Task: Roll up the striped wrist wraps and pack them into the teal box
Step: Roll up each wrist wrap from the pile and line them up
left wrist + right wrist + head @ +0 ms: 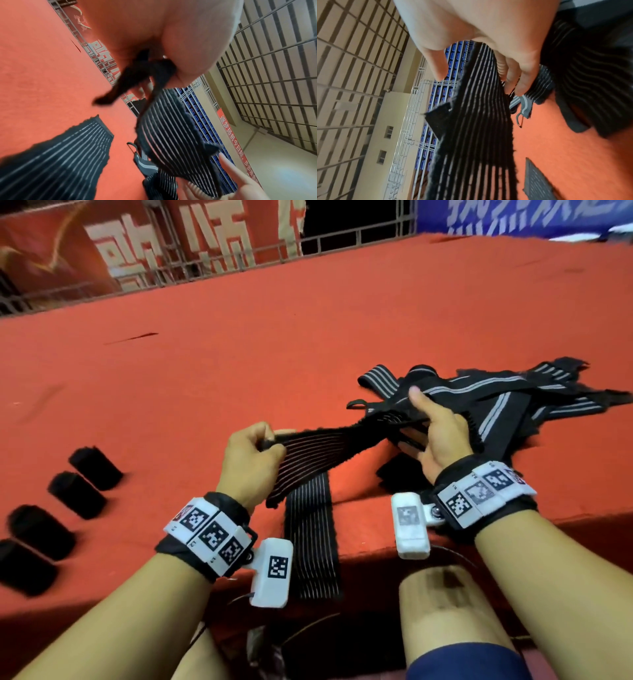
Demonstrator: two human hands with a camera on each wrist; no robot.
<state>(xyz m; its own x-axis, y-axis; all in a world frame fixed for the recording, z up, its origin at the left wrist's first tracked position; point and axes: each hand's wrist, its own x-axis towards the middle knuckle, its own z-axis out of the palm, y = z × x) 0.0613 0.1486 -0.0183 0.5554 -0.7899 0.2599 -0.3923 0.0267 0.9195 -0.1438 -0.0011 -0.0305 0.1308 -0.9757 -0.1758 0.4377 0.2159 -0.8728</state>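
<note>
A black wrist wrap with thin pale stripes (pixel 329 443) is stretched in the air between my two hands. My left hand (pixel 270 441) grips its left end in curled fingers; in the left wrist view that end (pixel 145 70) sticks out from under the palm. At the other end my right hand (pixel 421 422) holds the wrap, thumb on top and fingers beneath, as the right wrist view shows (pixel 476 81). Behind the right hand lies a loose pile of unrolled striped wraps (pixel 503 405). Several rolled black wraps (pixel 77 494) lie in a row at the left. No teal box is in view.
The red cloth table (pixel 274 354) stretches far ahead. One flat striped wrap (pixel 311 542) hangs over the table's near edge between my wrists. A metal railing with banners (pixel 171 251) runs behind the far edge. My knees are below the edge.
</note>
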